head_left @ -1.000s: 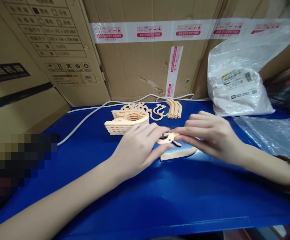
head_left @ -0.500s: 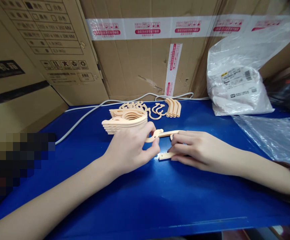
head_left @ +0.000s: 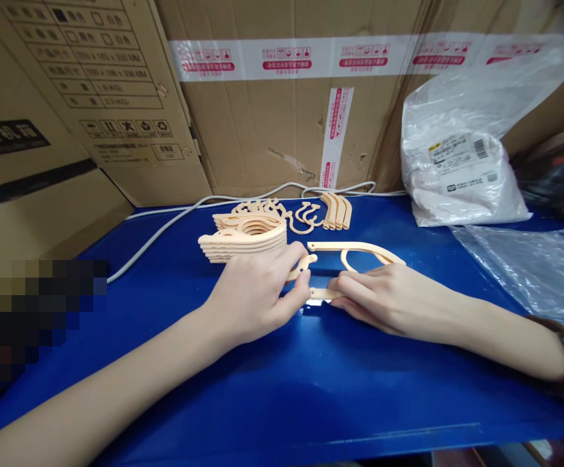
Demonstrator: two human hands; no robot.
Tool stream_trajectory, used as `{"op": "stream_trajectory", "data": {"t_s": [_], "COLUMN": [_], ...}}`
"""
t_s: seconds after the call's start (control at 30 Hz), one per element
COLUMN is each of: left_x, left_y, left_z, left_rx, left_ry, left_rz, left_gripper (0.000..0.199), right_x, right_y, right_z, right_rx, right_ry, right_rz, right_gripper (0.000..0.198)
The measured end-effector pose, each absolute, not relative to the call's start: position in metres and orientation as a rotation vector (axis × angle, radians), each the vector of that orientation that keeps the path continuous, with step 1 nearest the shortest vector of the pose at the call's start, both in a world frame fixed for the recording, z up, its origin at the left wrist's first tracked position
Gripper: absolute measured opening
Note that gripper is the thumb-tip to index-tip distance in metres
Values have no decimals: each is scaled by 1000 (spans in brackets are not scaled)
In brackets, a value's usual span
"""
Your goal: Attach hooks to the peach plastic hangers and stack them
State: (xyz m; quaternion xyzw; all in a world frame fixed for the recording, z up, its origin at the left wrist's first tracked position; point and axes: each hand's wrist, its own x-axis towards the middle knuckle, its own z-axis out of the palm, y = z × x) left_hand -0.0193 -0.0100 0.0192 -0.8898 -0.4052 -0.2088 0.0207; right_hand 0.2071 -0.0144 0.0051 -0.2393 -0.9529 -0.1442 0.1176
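My left hand (head_left: 255,295) is closed, with thumb and forefinger pinching a beige plastic hanger hook (head_left: 304,264). The hook's drilled end points right, and its curve is partly hidden by the fingers. My right hand (head_left: 383,292) grips a beige hanger arm (head_left: 321,294), whose holed end sticks out left below the hook. Just beyond those fingers is a second hanger arm (head_left: 344,246) with a curved loop under it; its right end runs behind my hand. Neither arm visibly joins the hook.
A stack of beige hanger pieces (head_left: 243,243) stands behind my left hand. Loose hooks (head_left: 306,214) and several curved arms (head_left: 337,211) lie farther back. A white cable (head_left: 165,227) runs before cardboard boxes (head_left: 262,130). At right are a white plastic bag (head_left: 461,175) and clear film (head_left: 529,266).
The right fingers have slid off the upper hanger arm toward the lower one. That upper arm now shows more fully and sits apart from the hook. My left hand has barely moved.
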Motion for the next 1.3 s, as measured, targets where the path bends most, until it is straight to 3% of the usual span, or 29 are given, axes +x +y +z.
{"op": "stream_trajectory", "data": {"t_s": [0.37,1.3], "left_x": [-20,-21], "left_y": [-9,-7], "left_z": [15,17], "left_rx": [-2855,-3030], "left_ry": [-1181,-1133], "left_rz": [-631,-426], "left_gripper": [28,25], "right_x": [209,211], "right_y": [-15,-11], "right_z": [6,6], "right_rx": [-849,-832], "right_ry": [-2763,-2603], "right_rz": [-123,-334], "right_gripper": [24,30]}}
